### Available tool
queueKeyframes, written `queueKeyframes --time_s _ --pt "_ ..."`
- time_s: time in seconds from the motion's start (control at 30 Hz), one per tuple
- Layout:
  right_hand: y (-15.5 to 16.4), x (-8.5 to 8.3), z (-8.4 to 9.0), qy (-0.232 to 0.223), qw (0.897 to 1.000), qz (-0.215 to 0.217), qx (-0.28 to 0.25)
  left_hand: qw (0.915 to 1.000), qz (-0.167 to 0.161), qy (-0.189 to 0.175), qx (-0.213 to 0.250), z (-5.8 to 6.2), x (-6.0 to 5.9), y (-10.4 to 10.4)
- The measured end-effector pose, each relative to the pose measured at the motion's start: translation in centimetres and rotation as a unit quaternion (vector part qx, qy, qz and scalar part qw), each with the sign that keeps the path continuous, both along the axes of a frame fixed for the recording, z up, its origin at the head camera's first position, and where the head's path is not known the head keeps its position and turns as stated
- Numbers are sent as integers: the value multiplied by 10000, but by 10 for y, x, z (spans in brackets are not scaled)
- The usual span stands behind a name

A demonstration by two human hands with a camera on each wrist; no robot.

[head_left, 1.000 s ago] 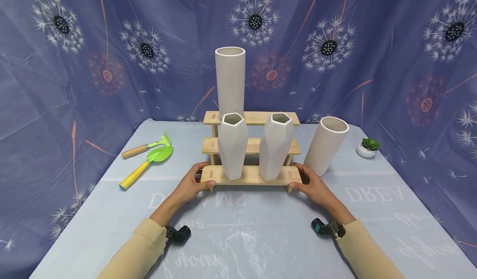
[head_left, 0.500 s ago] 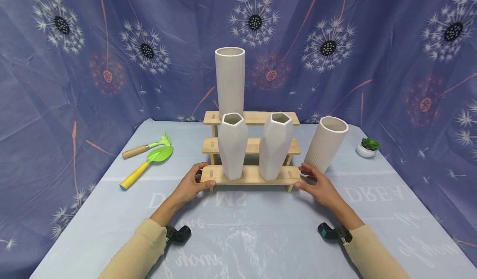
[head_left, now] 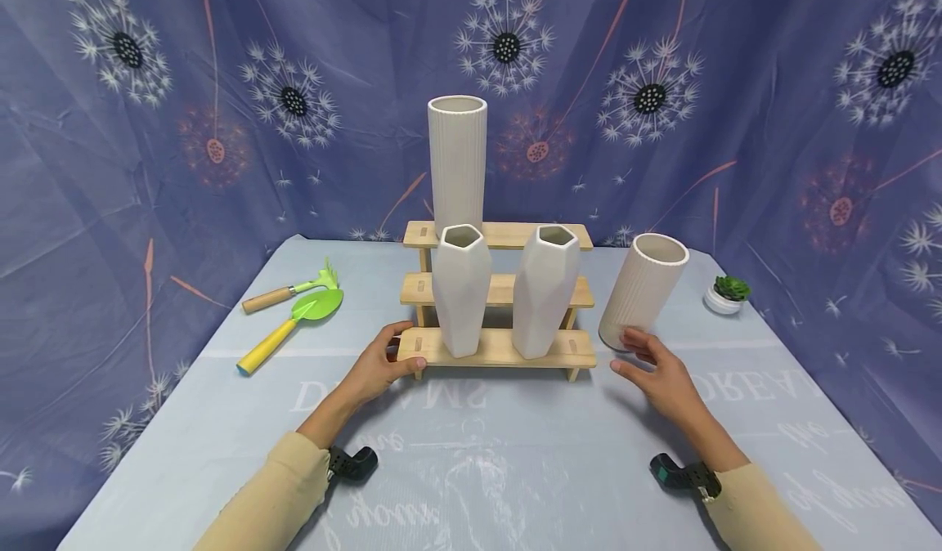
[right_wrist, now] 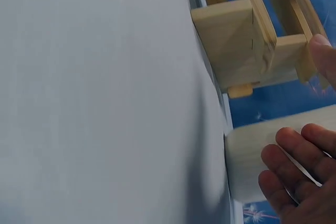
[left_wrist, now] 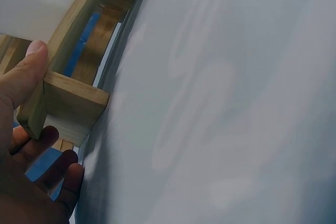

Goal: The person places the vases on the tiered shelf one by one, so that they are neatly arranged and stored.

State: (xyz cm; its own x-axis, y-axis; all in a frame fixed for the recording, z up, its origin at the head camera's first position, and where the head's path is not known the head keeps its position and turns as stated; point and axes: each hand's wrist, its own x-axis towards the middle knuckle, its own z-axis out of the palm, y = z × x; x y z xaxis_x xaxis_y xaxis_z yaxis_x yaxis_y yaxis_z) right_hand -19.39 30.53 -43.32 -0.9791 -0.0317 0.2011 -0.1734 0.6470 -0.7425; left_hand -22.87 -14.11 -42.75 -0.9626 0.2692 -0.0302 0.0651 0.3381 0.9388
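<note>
A three-tier wooden plant stand (head_left: pixel 496 358) is at the middle of the table. My left hand (head_left: pixel 379 367) grips the left end of its lowest board, thumb on top and fingers below the edge, as the left wrist view shows. Two white faceted vases (head_left: pixel 461 289) are on that front tier, and a tall ribbed vase (head_left: pixel 457 163) stands on the top tier. My right hand (head_left: pixel 666 379) is off the stand, fingers relaxed and holding nothing. Its fingertips are right by the base of a second ribbed vase (head_left: pixel 639 289) on the table, overlapping it in the right wrist view.
At the left lie a small green hand rake (head_left: pixel 290 290) with a wooden handle and a green trowel (head_left: pixel 290 326) with a yellow handle. A small potted succulent (head_left: pixel 727 293) sits at the far right. A blue dandelion-print curtain (head_left: pixel 353 60) hangs behind the table.
My right hand has let go of the stand's right end and moved right, to the front of the ribbed vase. My left hand keeps its grip, and the stand and vases stay put.
</note>
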Motion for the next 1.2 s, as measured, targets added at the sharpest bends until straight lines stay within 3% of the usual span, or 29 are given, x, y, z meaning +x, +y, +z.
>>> queueKeyframes --time_s 0.07,0.23,0.47,0.6,0.87,1.1,1.2 --pt "4 1 0 115 9997 -142 130 10000 16 -5 -5 -1 0 0" --pt "12 3 -1 364 9980 -444 267 10000 9 12 31 11 7 3" --pt "18 2 -1 354 9963 -754 190 10000 -1 26 -1 19 13 5" --pt "23 -1 0 208 9960 -859 108 10000 -3 58 18 14 10 4" --pt "29 -12 2 -126 9950 -969 -184 10000 61 60 -4 -8 -4 -1" --pt "27 -20 5 -309 9936 -1068 -219 10000 -26 54 23 15 10 4" --pt "26 -24 5 -373 9930 -1095 -236 10000 -34 37 4 18 12 4"
